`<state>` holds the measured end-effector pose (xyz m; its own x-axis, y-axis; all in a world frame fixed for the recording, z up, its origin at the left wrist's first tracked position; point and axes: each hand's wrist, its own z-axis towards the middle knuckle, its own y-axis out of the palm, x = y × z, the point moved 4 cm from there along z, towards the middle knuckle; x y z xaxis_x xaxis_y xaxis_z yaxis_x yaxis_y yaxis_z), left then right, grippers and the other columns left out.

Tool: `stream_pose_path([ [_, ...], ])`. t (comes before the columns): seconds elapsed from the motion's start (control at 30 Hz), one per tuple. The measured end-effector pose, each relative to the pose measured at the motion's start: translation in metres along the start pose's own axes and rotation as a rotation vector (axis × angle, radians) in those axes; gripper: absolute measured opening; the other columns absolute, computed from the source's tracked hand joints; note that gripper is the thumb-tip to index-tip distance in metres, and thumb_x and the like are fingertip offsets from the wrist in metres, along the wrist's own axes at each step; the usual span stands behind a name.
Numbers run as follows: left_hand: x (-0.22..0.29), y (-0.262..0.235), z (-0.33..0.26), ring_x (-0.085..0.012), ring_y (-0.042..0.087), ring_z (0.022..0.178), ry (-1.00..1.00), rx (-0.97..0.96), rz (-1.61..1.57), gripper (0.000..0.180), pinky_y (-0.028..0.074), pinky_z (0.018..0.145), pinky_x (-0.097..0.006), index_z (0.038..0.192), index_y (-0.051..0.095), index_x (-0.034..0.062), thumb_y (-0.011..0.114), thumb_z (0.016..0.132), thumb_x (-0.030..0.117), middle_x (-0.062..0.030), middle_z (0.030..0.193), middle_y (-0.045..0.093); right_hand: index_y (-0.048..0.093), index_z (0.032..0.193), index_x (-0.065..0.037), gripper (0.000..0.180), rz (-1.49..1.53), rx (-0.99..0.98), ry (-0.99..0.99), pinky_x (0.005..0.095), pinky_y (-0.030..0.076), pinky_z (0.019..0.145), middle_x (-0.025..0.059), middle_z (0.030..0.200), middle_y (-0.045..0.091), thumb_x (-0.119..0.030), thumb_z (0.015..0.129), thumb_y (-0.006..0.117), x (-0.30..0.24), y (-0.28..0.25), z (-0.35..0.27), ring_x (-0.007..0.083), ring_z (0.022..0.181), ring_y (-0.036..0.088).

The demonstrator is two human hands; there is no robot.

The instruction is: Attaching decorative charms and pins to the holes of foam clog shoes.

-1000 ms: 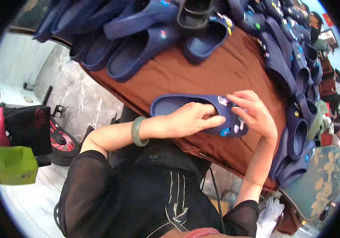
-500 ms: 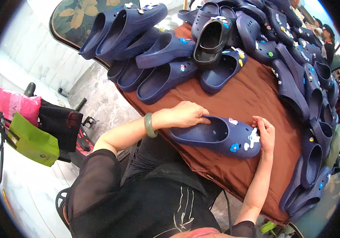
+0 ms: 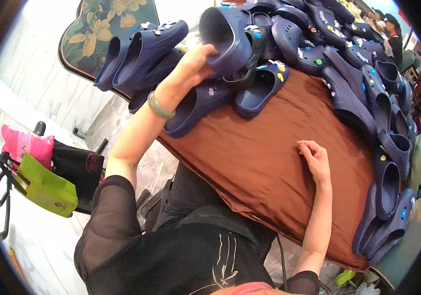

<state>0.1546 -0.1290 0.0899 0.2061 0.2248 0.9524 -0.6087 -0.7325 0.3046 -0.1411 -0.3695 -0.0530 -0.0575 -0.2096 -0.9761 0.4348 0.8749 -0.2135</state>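
My left hand [image 3: 196, 66], with a pale green bangle at the wrist, is closed on the heel end of a navy clog [image 3: 237, 46]. It holds the clog up at the far side of the table, its opening toward me and its toe pointing away. Just beneath and beside it are a black clog [image 3: 250, 71] and a navy clog with yellow and white charms [image 3: 262, 91]. Another navy clog [image 3: 191, 110] lies below my left forearm. My right hand [image 3: 314, 160] hovers over the brown cloth [image 3: 250, 167], its fingers curled together and nothing visible in them.
Navy clogs [image 3: 146, 51] stand in a group at the far left, and a heap of clogs [image 3: 348, 98] runs along the back and right. A floral tabletop [image 3: 112, 24] shows beyond the cloth. Bags [image 3: 48, 184] hang at the left. People [image 3: 392, 34] are in the far right background.
My left hand has carried the navy clog from in front of me up and away to the far clogs. My right hand has let go of its toe and stays over the cloth.
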Motion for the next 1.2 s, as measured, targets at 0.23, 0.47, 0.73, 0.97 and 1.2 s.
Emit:
stream_pose_path([
  [0.23, -0.017, -0.034, 0.056, -0.0177, 0.059, 0.070, -0.120, -0.026, 0.029, 0.031, 0.045, 0.056, -0.028, 0.099, 0.063, 0.0036, 0.045, 0.094, 0.028, -0.0093, 0.088, 0.066, 0.067, 0.098, 0.001, 0.013, -0.076, -0.019, -0.019, 0.0226, 0.046, 0.080, -0.0002, 0.091, 0.066, -0.007, 0.089, 0.062, -0.006, 0.005, -0.002, 0.0073, 0.086, 0.058],
  [0.47, -0.011, -0.032, 0.062, -0.0152, 0.052, 0.059, -0.364, -0.055, 0.224, 0.043, 0.044, 0.050, -0.028, 0.111, 0.053, 0.0044, 0.034, 0.098, 0.041, -0.0143, 0.088, 0.062, 0.067, 0.098, 0.001, 0.014, -0.142, -0.018, -0.046, 0.0232, 0.046, 0.081, 0.0011, 0.093, 0.065, -0.008, 0.089, 0.062, -0.011, 0.002, -0.003, 0.0079, 0.088, 0.058],
  [0.73, 0.022, -0.025, 0.062, -0.0111, 0.051, 0.050, -0.039, 0.157, 0.772, 0.041, 0.047, 0.046, -0.027, 0.115, 0.053, 0.0030, 0.040, 0.094, 0.036, -0.0139, 0.082, 0.069, 0.069, 0.098, -0.001, 0.015, -0.137, -0.023, -0.091, 0.0249, 0.046, 0.079, 0.0046, 0.093, 0.064, -0.011, 0.088, 0.063, -0.009, 0.002, 0.000, 0.0122, 0.087, 0.059],
  [0.97, 0.012, -0.038, 0.058, -0.0101, 0.054, 0.047, -0.001, 0.159, 0.704, 0.060, 0.042, 0.039, -0.022, 0.120, 0.050, -0.0032, 0.043, 0.094, 0.051, -0.0069, 0.076, 0.063, 0.069, 0.098, -0.001, 0.015, -0.207, -0.037, -0.068, 0.0253, 0.046, 0.078, 0.0041, 0.093, 0.064, -0.012, 0.088, 0.063, -0.016, 0.007, -0.002, 0.0128, 0.087, 0.059],
  [1.2, -0.003, -0.027, 0.066, -0.0114, 0.052, 0.045, 0.136, 0.071, 0.866, 0.058, 0.040, 0.040, -0.025, 0.093, 0.063, 0.0003, 0.043, 0.093, 0.054, -0.0084, 0.073, 0.065, 0.070, 0.097, -0.002, 0.015, -0.222, -0.008, -0.129, 0.0274, 0.048, 0.078, 0.0065, 0.094, 0.066, -0.013, 0.089, 0.063, -0.010, -0.001, -0.006, 0.0151, 0.089, 0.061],
])
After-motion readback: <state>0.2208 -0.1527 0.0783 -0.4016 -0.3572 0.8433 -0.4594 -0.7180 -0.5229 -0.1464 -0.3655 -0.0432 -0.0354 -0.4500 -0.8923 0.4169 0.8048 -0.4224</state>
